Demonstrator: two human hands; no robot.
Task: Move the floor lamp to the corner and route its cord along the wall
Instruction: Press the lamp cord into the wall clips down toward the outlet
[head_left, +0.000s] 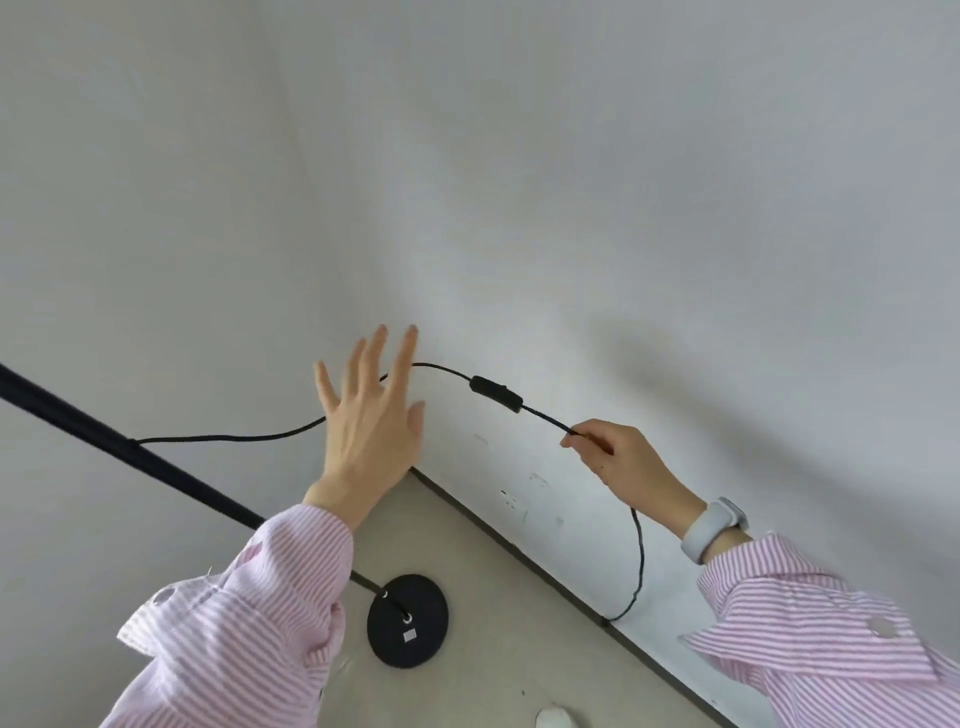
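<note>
Lamp base (408, 621) in the corner; right hand (618, 457) pinches the cord (545, 415), left hand (371, 415) spread open, cord probably next pressed down along the wall (623, 208).

Two plain white walls meet in a corner (332, 260) that runs down to the floor. The left wall (130, 234) is evenly lit and unmarked; the right wall (649, 182) carries soft grey shadows and a few small scuffs (514, 501) low down, right of the corner. A dark baseboard (519, 551) edges the right wall above the beige floor (498, 649).
</note>
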